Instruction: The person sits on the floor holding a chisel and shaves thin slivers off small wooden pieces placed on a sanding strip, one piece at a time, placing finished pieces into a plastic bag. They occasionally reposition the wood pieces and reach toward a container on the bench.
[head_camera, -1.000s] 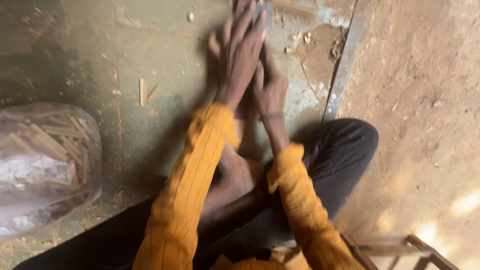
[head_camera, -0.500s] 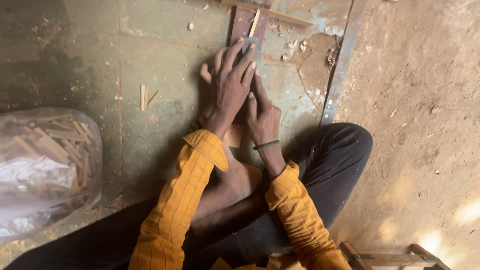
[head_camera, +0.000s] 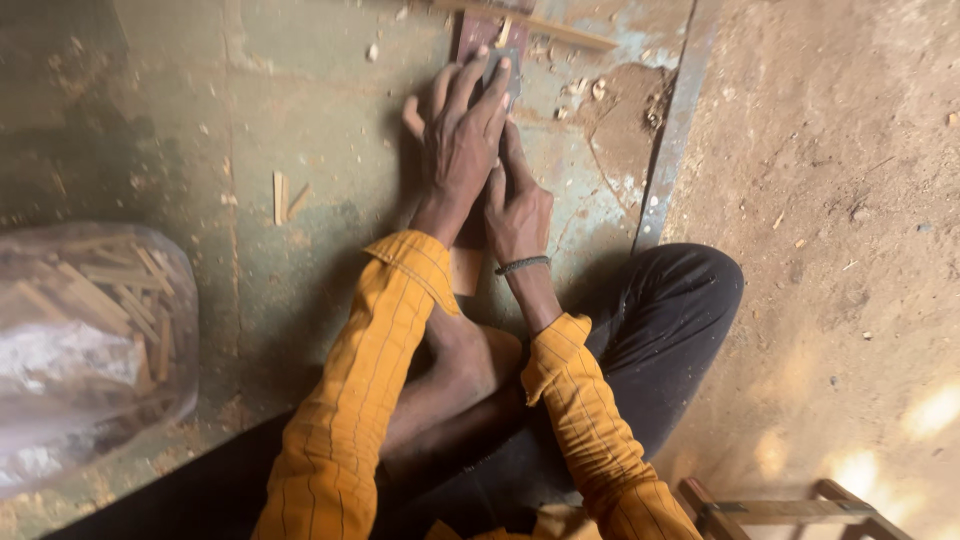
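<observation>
- left hand (head_camera: 462, 150) lies flat, fingers stretched out and close together, palm down on a narrow wooden strip (head_camera: 468, 262); fingertips reach a small dark grey block (head_camera: 506, 68) near the far edge of the green board (head_camera: 300, 120)
- right hand (head_camera: 518, 205) just beside and partly under the left, index finger stretched forward along the strip, other fingers curled; pressing down, not a closed grip
- whether either hand pinches the grey block: cannot tell, fingers cover it
- strip runs from the far edge of the board toward the person, its pale near end shows below the left wrist
- dark braided band (head_camera: 522, 265) on right wrist; both sleeves orange-yellow
- bare foot (head_camera: 465, 365) tucked between the forearms, person sits cross-legged in dark trousers
- green board is worn, paint scraped, wood chips scattered near its far right corner
- metal edge strip (head_camera: 668, 150) runs along the board's right side; dirt floor (head_camera: 840, 200) beyond
- two short wooden sticks (head_camera: 284, 197) lie loose on the board, left of the hands, well apart
- clear plastic bag of wooden sticks (head_camera: 90, 340) at the left edge
- wooden frame piece (head_camera: 770, 510) at the bottom right on the floor
</observation>
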